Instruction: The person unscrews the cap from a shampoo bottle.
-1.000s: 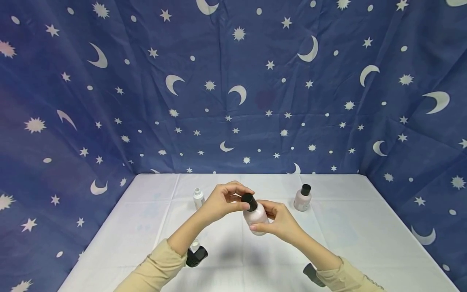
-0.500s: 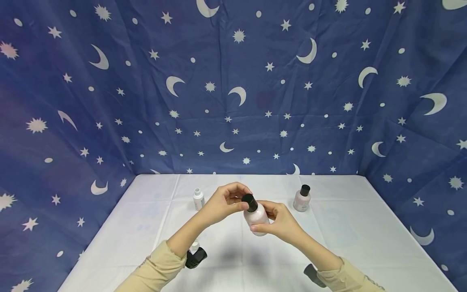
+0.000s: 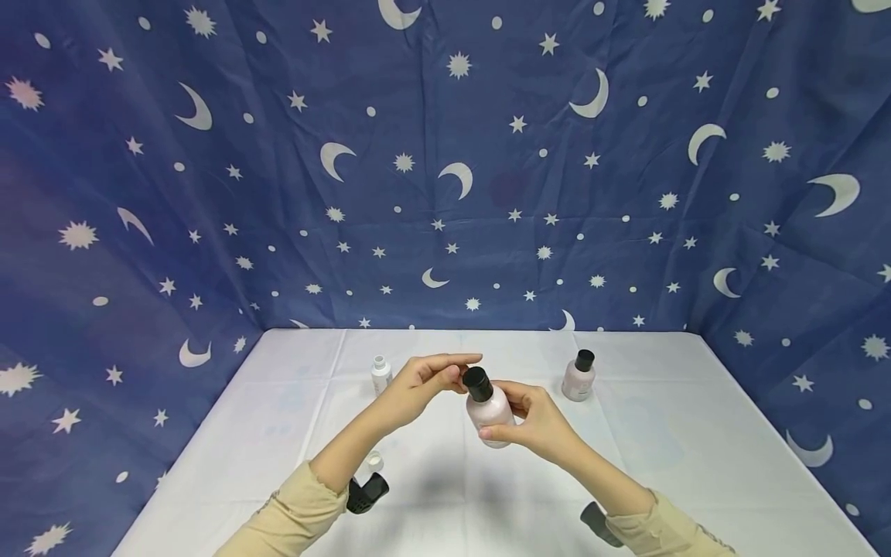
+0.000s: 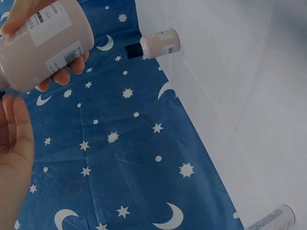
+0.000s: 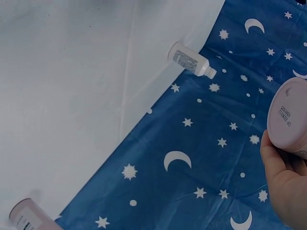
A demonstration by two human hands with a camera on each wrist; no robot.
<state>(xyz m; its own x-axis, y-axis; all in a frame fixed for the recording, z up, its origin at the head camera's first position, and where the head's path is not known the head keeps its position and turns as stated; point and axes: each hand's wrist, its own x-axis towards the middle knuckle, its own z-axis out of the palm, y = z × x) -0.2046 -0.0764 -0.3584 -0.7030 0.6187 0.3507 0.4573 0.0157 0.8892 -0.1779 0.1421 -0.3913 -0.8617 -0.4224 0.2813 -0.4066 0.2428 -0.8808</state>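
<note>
In the head view my right hand (image 3: 539, 422) grips a pale pink bottle (image 3: 490, 418) above the table, thumb across its front and fingers behind. The bottle tilts a little to the left, its black cap (image 3: 477, 384) on top. My left hand (image 3: 421, 387) is right beside that cap, index finger stretched out over it and thumb lifted away. The left wrist view shows the left fingers (image 4: 17, 120) fairly straight, next to the neck end. Printed labels show on the bottle's side there, and its round base (image 5: 288, 112) faces the right wrist camera.
A second pink bottle (image 3: 578, 377) with a black cap stands at the back right of the white table (image 3: 647, 433). A small white bottle (image 3: 380, 376) with an uncapped neck stands at back left. A white cap (image 3: 374, 462) lies near the left forearm. A blue star-patterned curtain (image 3: 445, 155) surrounds the table.
My left fingers and thumb have let go of the black cap, the index finger straightening over it. The right hand and its bottle have stayed almost still.
</note>
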